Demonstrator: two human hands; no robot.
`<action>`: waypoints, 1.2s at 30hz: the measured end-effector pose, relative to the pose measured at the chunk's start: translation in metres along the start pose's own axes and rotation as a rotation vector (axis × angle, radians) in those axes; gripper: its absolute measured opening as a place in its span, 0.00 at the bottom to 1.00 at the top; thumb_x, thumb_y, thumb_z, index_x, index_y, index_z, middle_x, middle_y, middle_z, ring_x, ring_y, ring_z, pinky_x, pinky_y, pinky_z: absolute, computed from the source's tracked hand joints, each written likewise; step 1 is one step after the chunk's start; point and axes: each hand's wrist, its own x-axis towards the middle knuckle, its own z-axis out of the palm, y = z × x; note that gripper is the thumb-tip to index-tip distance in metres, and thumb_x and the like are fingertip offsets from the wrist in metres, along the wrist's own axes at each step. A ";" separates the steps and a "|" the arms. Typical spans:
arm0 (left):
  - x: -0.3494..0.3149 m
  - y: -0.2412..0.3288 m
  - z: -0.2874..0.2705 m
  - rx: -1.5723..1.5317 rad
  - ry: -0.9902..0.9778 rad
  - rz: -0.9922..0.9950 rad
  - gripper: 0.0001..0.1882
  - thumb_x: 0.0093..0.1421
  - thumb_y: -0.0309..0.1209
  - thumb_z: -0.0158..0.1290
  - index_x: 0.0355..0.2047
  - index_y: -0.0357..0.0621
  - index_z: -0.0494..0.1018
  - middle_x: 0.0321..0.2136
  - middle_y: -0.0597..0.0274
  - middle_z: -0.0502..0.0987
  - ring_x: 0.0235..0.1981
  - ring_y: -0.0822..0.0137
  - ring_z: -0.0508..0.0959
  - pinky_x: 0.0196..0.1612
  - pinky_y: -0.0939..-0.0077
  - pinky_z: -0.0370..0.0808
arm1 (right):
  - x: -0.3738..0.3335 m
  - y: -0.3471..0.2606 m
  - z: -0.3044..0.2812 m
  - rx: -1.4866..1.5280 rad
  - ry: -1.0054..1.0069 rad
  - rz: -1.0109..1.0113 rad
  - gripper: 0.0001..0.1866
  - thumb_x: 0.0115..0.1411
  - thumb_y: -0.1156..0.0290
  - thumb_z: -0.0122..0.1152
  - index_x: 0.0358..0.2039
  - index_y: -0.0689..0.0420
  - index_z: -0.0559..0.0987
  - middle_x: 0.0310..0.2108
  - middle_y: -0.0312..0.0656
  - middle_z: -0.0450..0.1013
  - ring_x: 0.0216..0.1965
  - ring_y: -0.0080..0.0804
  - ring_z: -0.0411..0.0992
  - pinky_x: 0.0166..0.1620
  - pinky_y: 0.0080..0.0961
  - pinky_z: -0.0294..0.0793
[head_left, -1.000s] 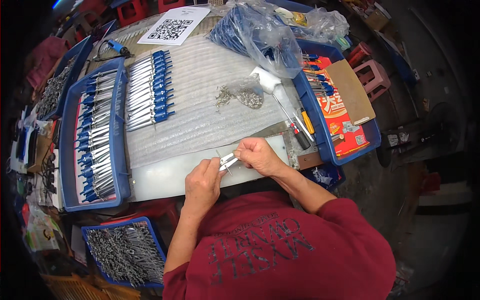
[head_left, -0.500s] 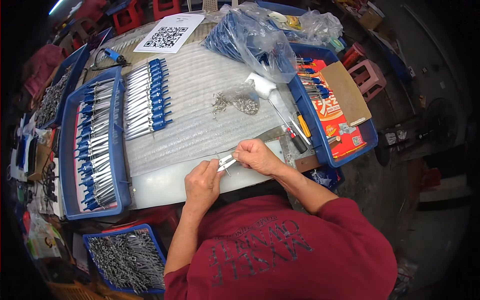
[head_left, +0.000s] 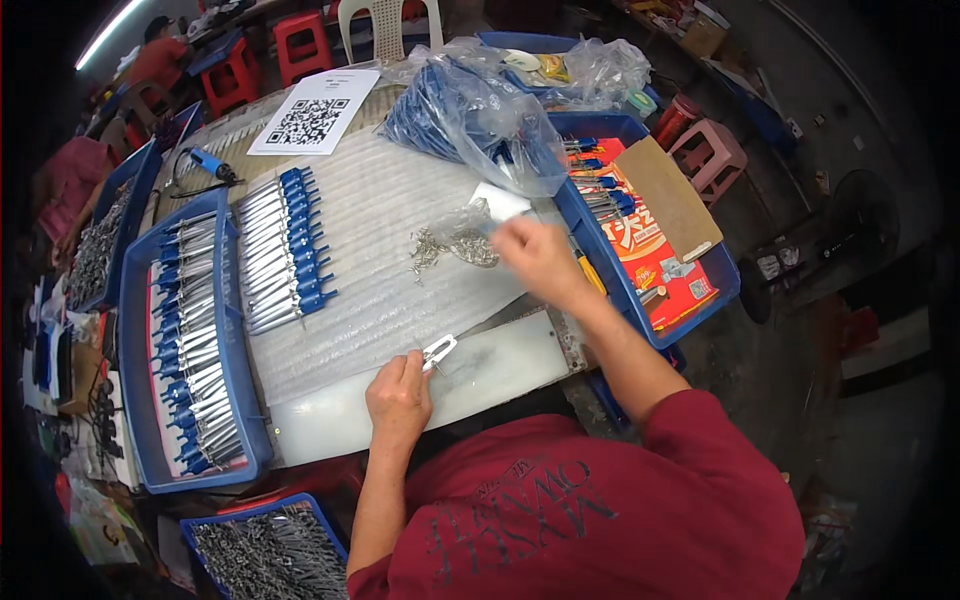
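My left hand (head_left: 398, 400) is closed on a white, forked metal piece (head_left: 439, 350), its prongs pointing up over the white board (head_left: 520, 362). A thin pin shows beside the piece. My right hand (head_left: 540, 258) is over the right side of the work surface, smeared by motion, so its fingers are unclear. Just beyond it lies a white object (head_left: 501, 201), partly covered by the hand. Left of the hand sits a pile of small metal parts (head_left: 425, 250), part of it in a clear bag.
A row of silver rods with blue ends (head_left: 285, 250) lies on foam sheeting (head_left: 370, 215). Blue trays stand at left (head_left: 262, 440) and right (head_left: 715, 318). A plastic bag of blue parts (head_left: 440, 110), a printed sheet (head_left: 318, 110) and a blue-handled tool (head_left: 210, 163) lie farther back.
My right hand has let go of the forked metal piece and moved away, up and right, toward the white object. The left hand keeps the piece. The whole view has shifted slightly.
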 end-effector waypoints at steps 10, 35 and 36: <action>0.005 0.001 0.002 -0.013 0.018 0.025 0.13 0.42 0.21 0.52 0.31 0.39 0.67 0.19 0.55 0.66 0.21 0.56 0.69 0.22 0.67 0.65 | 0.154 0.076 -0.034 -0.567 0.040 -0.078 0.12 0.45 0.66 0.51 0.26 0.61 0.76 0.26 0.50 0.72 0.30 0.43 0.71 0.34 0.31 0.68; 0.006 -0.001 0.002 -0.034 0.026 -0.011 0.12 0.42 0.21 0.52 0.31 0.39 0.67 0.18 0.56 0.65 0.20 0.56 0.68 0.21 0.67 0.64 | 0.150 0.100 -0.029 -0.536 -0.072 0.011 0.14 0.42 0.67 0.53 0.26 0.65 0.74 0.24 0.50 0.72 0.26 0.40 0.71 0.32 0.30 0.68; 0.006 0.000 0.002 -0.046 0.034 0.000 0.12 0.43 0.21 0.52 0.31 0.39 0.67 0.18 0.55 0.65 0.20 0.56 0.68 0.21 0.67 0.64 | 0.147 0.101 -0.034 -0.469 0.015 0.057 0.14 0.42 0.66 0.53 0.25 0.66 0.74 0.22 0.48 0.71 0.23 0.35 0.70 0.29 0.28 0.68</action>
